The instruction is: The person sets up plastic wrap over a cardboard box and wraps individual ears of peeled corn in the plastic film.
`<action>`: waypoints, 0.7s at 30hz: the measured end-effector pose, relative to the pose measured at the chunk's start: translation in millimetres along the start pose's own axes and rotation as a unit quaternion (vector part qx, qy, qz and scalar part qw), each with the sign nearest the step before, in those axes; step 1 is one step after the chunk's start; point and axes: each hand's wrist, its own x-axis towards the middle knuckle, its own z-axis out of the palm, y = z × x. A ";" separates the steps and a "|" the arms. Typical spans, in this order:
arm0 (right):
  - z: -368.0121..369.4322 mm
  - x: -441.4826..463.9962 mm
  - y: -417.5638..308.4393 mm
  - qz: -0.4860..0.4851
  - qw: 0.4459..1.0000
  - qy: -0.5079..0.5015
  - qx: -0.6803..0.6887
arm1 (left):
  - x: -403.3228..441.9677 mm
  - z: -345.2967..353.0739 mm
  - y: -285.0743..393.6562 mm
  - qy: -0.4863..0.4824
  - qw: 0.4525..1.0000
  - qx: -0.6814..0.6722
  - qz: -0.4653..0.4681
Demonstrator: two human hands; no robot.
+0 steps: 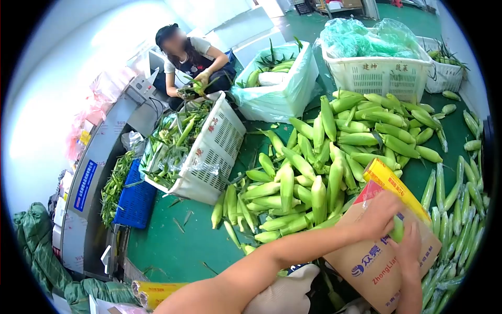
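Both my hands are at a small green ear of corn (398,228) over a cardboard box (374,261). My left hand (380,212) reaches across from the left, fingers curled down at the ear's upper end. From below, my right hand (409,245) grips its lower part, partly hiding it. Just behind my hands, a yellow roll of wrapping film (397,189) lies along the box's far edge. A large pile of husked-looking green corn (319,172) spreads on the floor beyond. To the right lie several film-wrapped ears of corn (463,230).
A co-worker (191,63) crouches at the back left, handling corn above a white crate (214,152) of husks. Beside it stands a blue crate (137,196). A bag-lined crate (274,102) and a white crate (376,78) stand behind. More yellow rolls (157,293) lie at bottom left.
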 end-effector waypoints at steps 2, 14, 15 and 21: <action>-17.6 -3.0 -9.6 0.006 0.999 -0.036 0.003 | -29.0 -14.5 30.9 -0.097 0.995 0.029 0.024; -75.9 -8.4 -44.3 0.101 0.899 -0.306 0.297 | -63.1 2.6 39.9 -0.153 0.942 0.263 0.139; -83.6 -9.7 -41.4 0.118 0.890 -0.360 0.254 | -64.3 5.1 39.8 -0.183 0.946 0.238 0.122; -77.6 -29.9 -76.7 -0.035 0.987 -0.133 -0.083 | -6.8 -22.5 65.5 -0.422 0.883 0.198 -0.056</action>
